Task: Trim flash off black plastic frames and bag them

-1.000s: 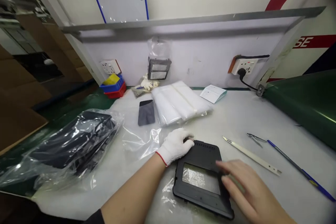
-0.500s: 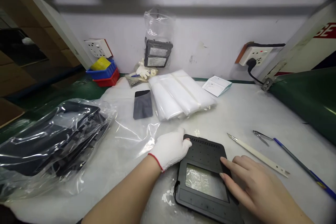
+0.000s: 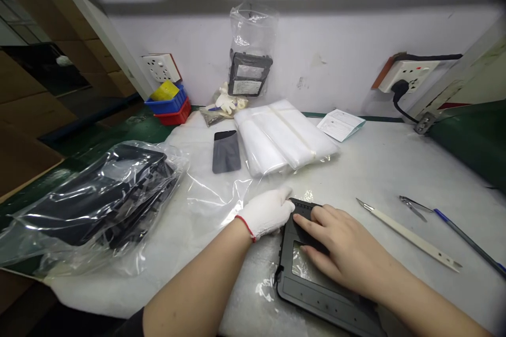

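Observation:
A black plastic panel [image 3: 324, 297] with a rectangular window lies on the plastic-covered table in front of me. My left hand [image 3: 269, 212], in a white glove with a red cuff, grips the panel's far left corner between thumb and fingers. Across the panel rests my bare right hand [image 3: 342, 245]. Its fingers are spread, with the index fingertip touching the black surface near the far left and the thumb over the window. The hand and wrist hide the panel's right side.
To the right lie a craft knife [image 3: 409, 234], small metal snips [image 3: 413, 208] and a blue pen [image 3: 466, 237]. Bagged black parts [image 3: 103, 189] sit at left. Farther back are a phone [image 3: 226, 151], a stack of white bags [image 3: 284, 137], folded paper [image 3: 340, 125] and small bins [image 3: 169, 102].
My right hand has moved left across the panel, from its right edge to near the left corner. My left hand keeps its hold. The camera view has shifted a little.

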`<state>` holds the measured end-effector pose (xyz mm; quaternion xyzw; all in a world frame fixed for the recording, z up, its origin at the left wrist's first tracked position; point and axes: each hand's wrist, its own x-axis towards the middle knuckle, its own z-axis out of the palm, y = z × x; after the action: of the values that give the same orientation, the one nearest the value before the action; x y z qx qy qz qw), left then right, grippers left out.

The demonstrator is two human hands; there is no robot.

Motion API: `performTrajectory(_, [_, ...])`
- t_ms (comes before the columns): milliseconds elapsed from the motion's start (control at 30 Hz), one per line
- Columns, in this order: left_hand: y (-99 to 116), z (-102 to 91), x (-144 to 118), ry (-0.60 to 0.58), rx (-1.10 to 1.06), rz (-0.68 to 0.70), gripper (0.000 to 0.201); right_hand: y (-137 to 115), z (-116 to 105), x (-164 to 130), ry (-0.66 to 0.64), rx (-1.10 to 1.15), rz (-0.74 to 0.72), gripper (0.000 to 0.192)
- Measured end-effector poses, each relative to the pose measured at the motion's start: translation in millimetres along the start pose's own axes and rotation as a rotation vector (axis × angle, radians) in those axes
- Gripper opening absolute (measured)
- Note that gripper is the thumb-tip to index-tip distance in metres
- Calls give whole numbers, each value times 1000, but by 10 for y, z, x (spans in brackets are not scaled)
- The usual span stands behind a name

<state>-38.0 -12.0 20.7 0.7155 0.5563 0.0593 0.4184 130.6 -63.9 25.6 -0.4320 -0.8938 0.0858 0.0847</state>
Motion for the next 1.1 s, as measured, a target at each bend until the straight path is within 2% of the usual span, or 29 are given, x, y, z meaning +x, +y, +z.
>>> performTrajectory(133, [-18,4,23,64,59,35,44,-18,-70,-81,26,13,-21,25])
performTrajectory(200, [-19,-4,31,114,102,58,42,95,-102,-183,82,60,3,23])
performTrajectory(267, [-1,-18,18,188,160,57,36,327,-87,-325,221,15,130,27])
performTrajectory(333, [48,-35,-30,284,222,39,36,628,-14,-484,365,-157,339,33])
performTrajectory(400, [129,-50,-115,371,264,88,38,907,92,-623,360,-307,472,33])
performTrajectory(433, [181,-56,-168,384,282,167,38,1012,144,-673,346,-330,501,31])
performTrajectory(500, [300,-55,-275,322,359,401,42,1133,223,-728,335,-336,529,26])
performTrajectory(567, [429,-16,-352,189,505,641,48,1152,255,-737,372,-338,557,25])
performTrajectory(633, [555,77,-355,80,676,805,54,1122,248,-729,420,-343,597,27])
performTrajectory(700, [670,206,-265,20,810,930,58,1091,218,-729,469,-333,652,29])
performTrajectory(767, [781,301,-111,-55,916,1020,47,1083,179,-742,508,-304,711,30])
performTrajectory(833, [899,283,37,-157,1033,1045,29,1089,135,-763,536,-267,767,30])
performTrajectory(867, [960,222,82,-172,1088,1035,24,1090,110,-776,548,-248,788,30])
performTrajectory(900, [1015,131,100,-146,1137,1014,21,1088,84,-790,560,-227,806,30])
performTrajectory(933, [1061,23,89,-42,1164,987,19,1082,57,-804,567,-202,819,28])
performTrajectory(1000, [1094,-187,-4,312,1133,923,9,1062,3,-831,572,-144,840,25])
performTrajectory(1067, [1028,-289,-146,676,1059,853,20,1043,-40,-848,573,-94,853,23])
performTrajectory(1100, [959,-279,-220,806,1033,825,24,1040,-52,-852,575,-84,860,22])
